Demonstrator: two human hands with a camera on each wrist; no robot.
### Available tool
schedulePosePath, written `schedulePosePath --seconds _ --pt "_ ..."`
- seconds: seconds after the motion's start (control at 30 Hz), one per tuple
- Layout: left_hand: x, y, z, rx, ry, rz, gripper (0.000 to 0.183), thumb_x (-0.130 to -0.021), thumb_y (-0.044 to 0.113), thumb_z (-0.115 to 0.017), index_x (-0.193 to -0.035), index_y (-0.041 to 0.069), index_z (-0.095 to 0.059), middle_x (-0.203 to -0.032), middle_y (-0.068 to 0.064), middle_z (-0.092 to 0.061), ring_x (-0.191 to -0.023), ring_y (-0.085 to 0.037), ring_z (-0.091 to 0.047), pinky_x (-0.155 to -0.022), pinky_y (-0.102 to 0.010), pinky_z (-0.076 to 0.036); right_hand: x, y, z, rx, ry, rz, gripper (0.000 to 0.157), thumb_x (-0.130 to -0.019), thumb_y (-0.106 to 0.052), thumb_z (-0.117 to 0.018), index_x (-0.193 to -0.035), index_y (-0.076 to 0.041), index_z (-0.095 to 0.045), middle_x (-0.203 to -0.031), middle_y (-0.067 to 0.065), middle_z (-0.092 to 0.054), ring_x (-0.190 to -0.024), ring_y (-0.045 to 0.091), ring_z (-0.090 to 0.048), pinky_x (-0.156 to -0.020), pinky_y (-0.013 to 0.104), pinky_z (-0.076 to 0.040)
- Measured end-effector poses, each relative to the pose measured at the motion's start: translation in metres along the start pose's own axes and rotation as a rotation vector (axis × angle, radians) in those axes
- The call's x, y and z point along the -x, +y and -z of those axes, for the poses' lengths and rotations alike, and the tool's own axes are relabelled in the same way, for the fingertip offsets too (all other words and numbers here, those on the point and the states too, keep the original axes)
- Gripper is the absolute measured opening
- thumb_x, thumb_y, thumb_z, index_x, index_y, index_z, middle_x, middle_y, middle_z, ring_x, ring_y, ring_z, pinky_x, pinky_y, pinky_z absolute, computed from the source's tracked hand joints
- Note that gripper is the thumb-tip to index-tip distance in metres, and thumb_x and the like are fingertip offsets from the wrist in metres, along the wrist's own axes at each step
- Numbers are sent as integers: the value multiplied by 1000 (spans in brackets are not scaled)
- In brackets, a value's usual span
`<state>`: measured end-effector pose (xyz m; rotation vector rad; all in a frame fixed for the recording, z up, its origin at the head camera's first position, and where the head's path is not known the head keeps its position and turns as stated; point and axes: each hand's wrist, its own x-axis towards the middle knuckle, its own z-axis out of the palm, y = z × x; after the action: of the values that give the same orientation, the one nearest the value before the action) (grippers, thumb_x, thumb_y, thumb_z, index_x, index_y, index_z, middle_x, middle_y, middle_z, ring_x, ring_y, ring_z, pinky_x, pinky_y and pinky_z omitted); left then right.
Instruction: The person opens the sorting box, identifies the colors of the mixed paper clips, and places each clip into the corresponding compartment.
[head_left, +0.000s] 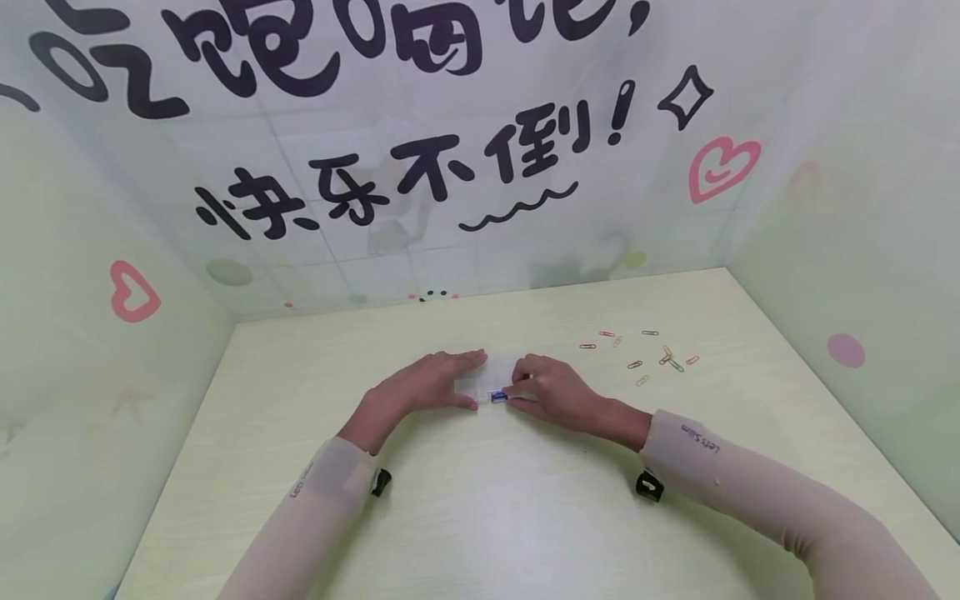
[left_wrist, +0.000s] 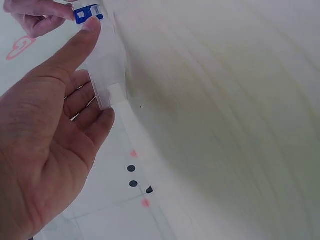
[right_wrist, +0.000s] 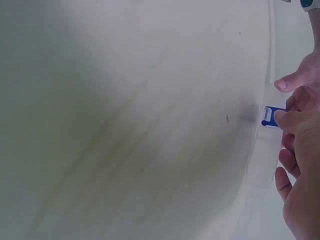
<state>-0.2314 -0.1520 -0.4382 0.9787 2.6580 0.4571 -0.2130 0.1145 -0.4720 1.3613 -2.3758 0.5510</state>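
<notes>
A clear, flat plastic box [head_left: 471, 387] rests on the table between both hands, with a small blue latch [head_left: 498, 396] on its near side. My left hand [head_left: 431, 381] holds the box's left end, thumb on the near side and fingers on the far side. In the left wrist view the thumb tip lies beside the blue latch [left_wrist: 81, 15], against the clear wall [left_wrist: 108, 67]. My right hand [head_left: 558, 393] pinches at the latch with thumb and index finger. The right wrist view has the thumb over the blue latch [right_wrist: 268, 116]. The box's contents cannot be made out.
Several coloured paper clips [head_left: 635, 364] lie scattered on the table to the right of my right hand. White printed walls [head_left: 450, 258] enclose the pale wooden table [head_left: 480, 500] at the back and both sides.
</notes>
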Motion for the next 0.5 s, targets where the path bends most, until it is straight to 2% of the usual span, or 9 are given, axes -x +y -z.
schedulePosePath --seconds 0.2,0.5 --pt "-3 -1 1 9 -3 -12 85 -90 31 -87 -159 2 -47 -160 -14 -51 -142 -29 -56 -116 -42 -46 -2 2 -5 -35 32 16 7 -83 -8 -91 -86 -7 -85 -88 0 -68 -84 13 -66 -77 23 -58" --pt "-6 -3 1 -8 -12 11 81 -89 32 -89 -156 4 -52 -151 -15 -61 -136 -29 -62 -114 -43 -48 -10 1 -9 -181 14 -92 7 -82 -1 -89 -85 -4 -84 -82 1 -73 -77 11 -68 -72 18 -57"
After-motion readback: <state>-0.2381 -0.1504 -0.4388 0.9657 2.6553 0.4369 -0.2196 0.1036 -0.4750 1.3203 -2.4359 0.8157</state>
